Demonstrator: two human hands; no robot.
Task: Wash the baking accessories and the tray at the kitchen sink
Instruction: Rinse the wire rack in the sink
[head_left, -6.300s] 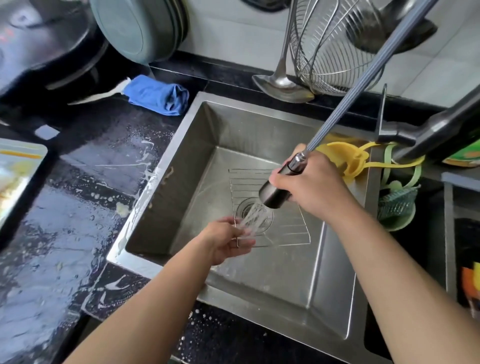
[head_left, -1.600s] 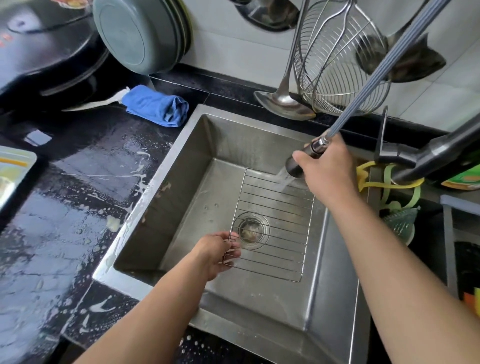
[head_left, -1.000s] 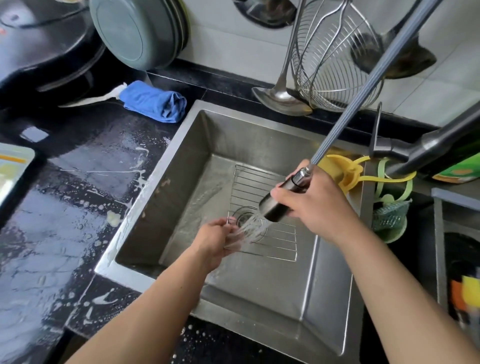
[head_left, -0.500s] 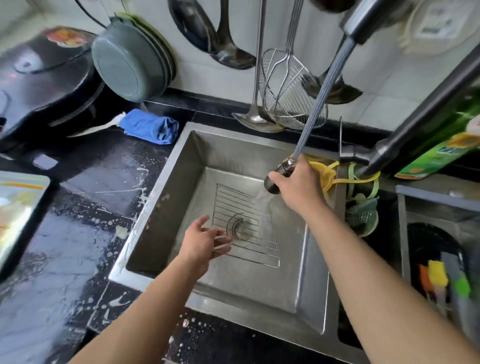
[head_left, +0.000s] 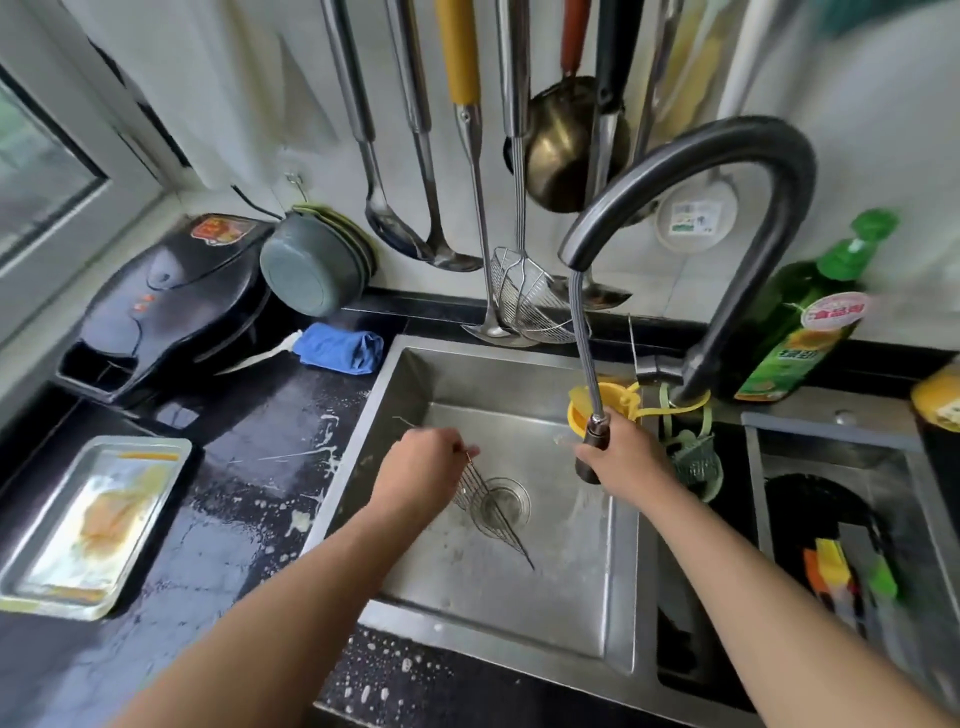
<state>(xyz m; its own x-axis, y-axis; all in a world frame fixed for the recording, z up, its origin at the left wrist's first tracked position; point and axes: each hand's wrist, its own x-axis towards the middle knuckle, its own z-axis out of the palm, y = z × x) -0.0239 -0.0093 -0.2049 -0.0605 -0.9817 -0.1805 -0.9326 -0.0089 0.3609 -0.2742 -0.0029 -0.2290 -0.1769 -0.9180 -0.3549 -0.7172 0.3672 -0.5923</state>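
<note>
Wire rack tilted on edge in steel sink, partly hidden.
Left hand grips its thin rods; right hand clasps the dark spray head.

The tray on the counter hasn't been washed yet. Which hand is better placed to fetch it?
Left, probably. The tray lies on the counter on the left hand's side; that hand holds only the light wire rack. The right hand grips the sprayer head, farther away.

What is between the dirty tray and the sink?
In the head view, only wet black countertop lies between the tray and the sink, with white suds and splashes on it. Nothing else stands there.
</note>
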